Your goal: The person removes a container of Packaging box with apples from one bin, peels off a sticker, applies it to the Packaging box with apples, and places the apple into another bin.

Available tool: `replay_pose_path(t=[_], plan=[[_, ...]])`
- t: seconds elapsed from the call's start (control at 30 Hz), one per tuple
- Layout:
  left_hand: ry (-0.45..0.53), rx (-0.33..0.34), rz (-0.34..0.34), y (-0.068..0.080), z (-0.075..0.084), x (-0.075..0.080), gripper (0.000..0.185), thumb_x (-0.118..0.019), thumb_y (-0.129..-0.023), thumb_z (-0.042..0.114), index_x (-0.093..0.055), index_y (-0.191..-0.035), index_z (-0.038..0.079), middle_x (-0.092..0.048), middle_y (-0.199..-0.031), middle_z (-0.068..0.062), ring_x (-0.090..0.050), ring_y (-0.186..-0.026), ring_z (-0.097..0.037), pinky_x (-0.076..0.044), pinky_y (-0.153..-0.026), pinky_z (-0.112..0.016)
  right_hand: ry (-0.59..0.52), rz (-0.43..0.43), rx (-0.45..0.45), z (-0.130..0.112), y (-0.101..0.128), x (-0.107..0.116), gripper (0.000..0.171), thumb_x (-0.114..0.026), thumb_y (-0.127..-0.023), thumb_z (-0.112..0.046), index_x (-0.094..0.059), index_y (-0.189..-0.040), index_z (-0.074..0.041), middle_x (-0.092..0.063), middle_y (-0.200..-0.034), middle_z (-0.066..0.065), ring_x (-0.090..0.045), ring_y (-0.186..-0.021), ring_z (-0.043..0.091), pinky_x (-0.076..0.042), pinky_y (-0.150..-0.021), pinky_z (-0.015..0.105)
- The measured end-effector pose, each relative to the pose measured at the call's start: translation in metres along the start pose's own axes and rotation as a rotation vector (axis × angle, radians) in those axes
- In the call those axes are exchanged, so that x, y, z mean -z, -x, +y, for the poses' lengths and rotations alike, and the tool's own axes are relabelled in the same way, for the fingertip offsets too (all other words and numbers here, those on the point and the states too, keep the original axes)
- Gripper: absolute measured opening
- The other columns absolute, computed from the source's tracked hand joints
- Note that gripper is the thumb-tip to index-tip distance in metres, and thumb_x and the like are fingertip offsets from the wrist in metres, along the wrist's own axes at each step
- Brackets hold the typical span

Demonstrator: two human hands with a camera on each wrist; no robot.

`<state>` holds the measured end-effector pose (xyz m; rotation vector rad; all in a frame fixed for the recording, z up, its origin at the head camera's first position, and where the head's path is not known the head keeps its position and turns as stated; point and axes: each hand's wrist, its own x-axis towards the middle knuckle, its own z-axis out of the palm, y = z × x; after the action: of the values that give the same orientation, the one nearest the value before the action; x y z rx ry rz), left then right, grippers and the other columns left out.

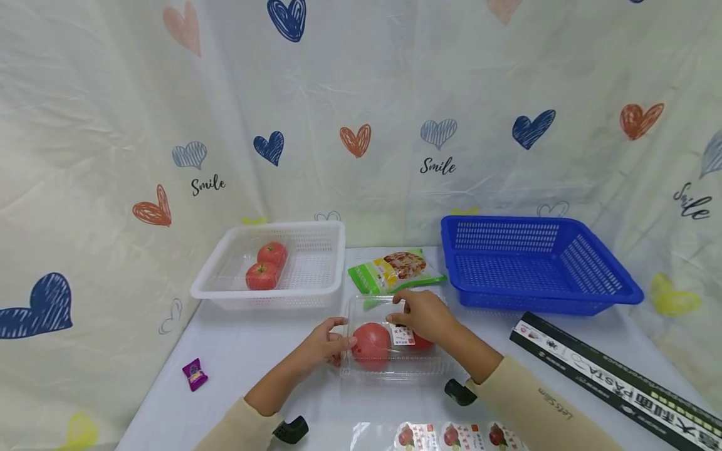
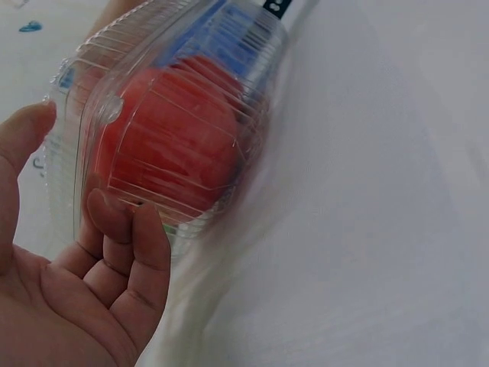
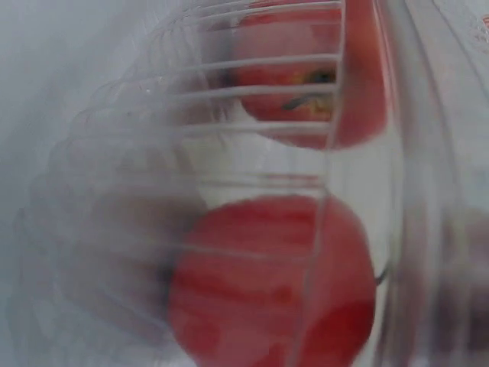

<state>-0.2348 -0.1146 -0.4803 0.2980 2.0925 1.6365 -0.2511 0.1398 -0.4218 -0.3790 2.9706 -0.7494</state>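
Observation:
A clear plastic box [image 1: 395, 366] with ridged sides stands at the middle of the table and holds two red tomatoes [image 1: 371, 346]. On its lid is a white label [image 1: 403, 336], close under my right thumb. My left hand [image 1: 323, 347] grips the box's left end, thumb near the lid edge and fingers bent against the side in the left wrist view. My right hand [image 1: 430, 318] bends over the far part of the lid, index finger at the back rim, and holds the box. Through ridged plastic, the right wrist view shows the tomatoes [image 3: 267, 283] blurred; no fingers are clear there.
A white basket [image 1: 265, 294] at the back left holds another clear box with two tomatoes. Behind my hands lies a green food bag [image 1: 395, 269]. To the right are a blue basket [image 1: 541, 294] and a long black carton [image 1: 609, 376]. Printed labels [image 1: 417, 436] and a purple-wrapped sweet [image 1: 195, 374] lie nearer.

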Motion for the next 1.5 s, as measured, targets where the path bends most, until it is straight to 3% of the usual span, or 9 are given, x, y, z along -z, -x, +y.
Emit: replay_pose_path(t=[0.17,0.37,0.53,0.73,0.97,1.27,1.5], plan=[[0.014,-0.014,-0.006,0.0,0.0,-0.002,0.076,-0.065,-0.077,0.043,-0.028,-0.133,0.007,-0.059,-0.078,-0.008,-0.051,-0.061,-0.017,-0.049,-0.062,-0.031,-0.007,0.02,-0.066,0.001,0.0,-0.001,0.035,-0.066,-0.074,-0.044,-0.06,-0.099,-0.02,-0.054,-0.062,-0.008,-0.05,-0.058,0.013,-0.041,-0.051,0.026],[0.029,-0.011,-0.005,0.0,-0.001,-0.003,0.073,-0.066,-0.077,0.042,-0.03,-0.132,0.01,-0.059,-0.078,-0.008,-0.051,-0.06,-0.017,-0.048,-0.061,-0.03,-0.03,0.063,-0.082,0.008,0.002,0.001,0.026,-0.067,-0.076,-0.041,-0.059,-0.092,-0.022,-0.054,-0.064,-0.005,-0.049,-0.06,0.013,-0.04,-0.051,0.027],[0.028,-0.001,0.002,0.0,0.001,-0.004,0.077,-0.067,-0.075,0.045,-0.03,-0.133,0.01,-0.059,-0.079,-0.008,-0.051,-0.061,-0.017,-0.047,-0.061,-0.03,-0.005,0.098,-0.05,0.015,0.007,0.008,0.027,-0.07,-0.075,-0.036,-0.063,-0.094,-0.018,-0.053,-0.068,-0.004,-0.047,-0.064,0.014,-0.04,-0.053,0.026],[0.02,-0.015,0.007,0.002,0.002,-0.003,0.077,-0.066,-0.075,0.046,-0.03,-0.132,0.01,-0.06,-0.08,-0.009,-0.051,-0.062,-0.018,-0.048,-0.062,-0.03,-0.03,0.043,0.058,0.02,0.013,0.014,0.027,-0.072,-0.073,-0.031,-0.065,-0.095,-0.017,-0.053,-0.072,-0.009,-0.048,-0.071,0.012,-0.043,-0.06,0.025],[0.018,-0.011,0.013,0.002,0.001,-0.002,0.077,-0.065,-0.075,0.047,-0.03,-0.133,0.012,-0.06,-0.081,-0.01,-0.052,-0.063,-0.018,-0.048,-0.063,-0.03,-0.059,-0.049,0.11,0.024,0.015,0.019,0.039,-0.075,-0.068,-0.035,-0.064,-0.102,-0.019,-0.053,-0.076,-0.006,-0.047,-0.076,0.014,-0.044,-0.061,0.025],[0.01,-0.01,0.014,0.003,0.001,-0.001,0.07,-0.063,-0.079,0.042,-0.03,-0.133,0.013,-0.06,-0.077,-0.009,-0.051,-0.062,-0.019,-0.048,-0.062,-0.031,0.062,-0.095,0.119,0.025,0.022,0.022,0.067,-0.076,-0.057,-0.052,-0.057,-0.117,-0.026,-0.053,-0.097,-0.008,-0.041,-0.097,0.017,-0.045,-0.073,0.034],[0.008,-0.003,-0.004,0.02,0.027,-0.005,0.069,-0.062,-0.082,0.036,-0.028,-0.133,0.005,-0.061,-0.082,-0.011,-0.051,-0.065,-0.021,-0.048,-0.066,-0.034,0.079,-0.105,0.139,0.026,0.027,0.022,0.077,-0.074,-0.055,-0.058,-0.053,-0.122,-0.028,-0.049,-0.116,-0.002,-0.038,-0.106,0.021,-0.044,-0.079,0.041]])
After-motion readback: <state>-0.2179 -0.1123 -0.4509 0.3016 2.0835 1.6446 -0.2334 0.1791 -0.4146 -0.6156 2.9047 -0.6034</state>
